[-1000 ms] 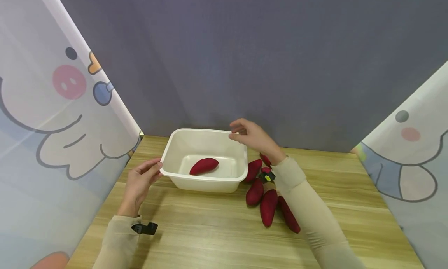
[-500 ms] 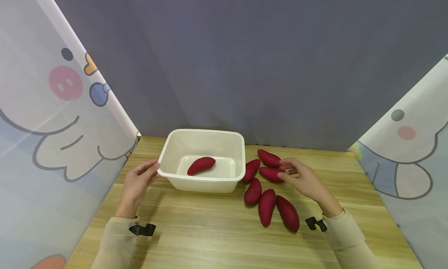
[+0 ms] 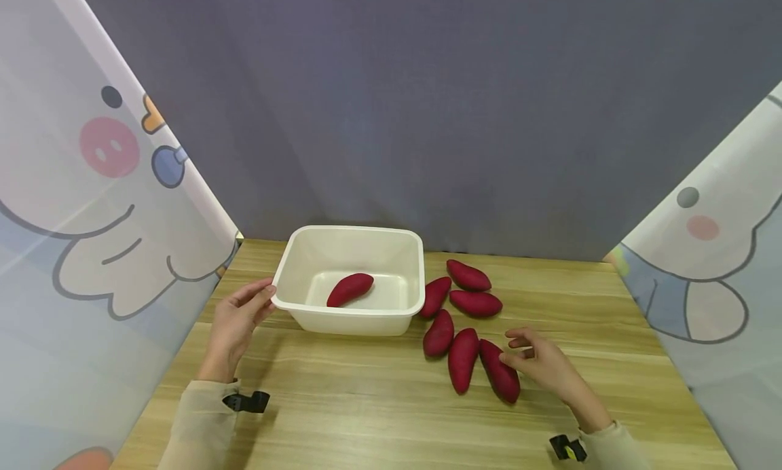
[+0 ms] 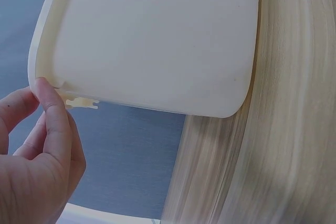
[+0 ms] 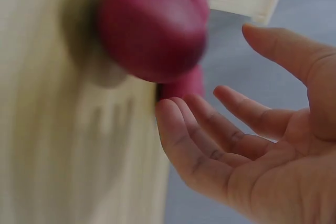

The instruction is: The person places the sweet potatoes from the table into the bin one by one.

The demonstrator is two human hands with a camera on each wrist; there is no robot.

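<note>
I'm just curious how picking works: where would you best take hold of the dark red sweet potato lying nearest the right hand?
Probably around its thick middle, coming from its open right side. The dark red sweet potato lies flat on the wooden table, tapering at both ends, and another dark red sweet potato crowds its left flank. The right hand is beside it already, fingers relaxed.

Head view: high at the near edge of the desk (image 3: 379, 402), facing forward and down; takes in the whole desk and the far grey backdrop (image 3: 427, 103).
Left wrist view: very close, low by the left hand (image 4: 37, 156), facing the white tub (image 4: 152, 40) wall and rim.
Right wrist view: very close, blurred, beside the right hand (image 5: 252, 145), facing the nearest sweet potato (image 5: 152, 35).
Shared: tub, potato and both hands appear also in the head view.
</note>
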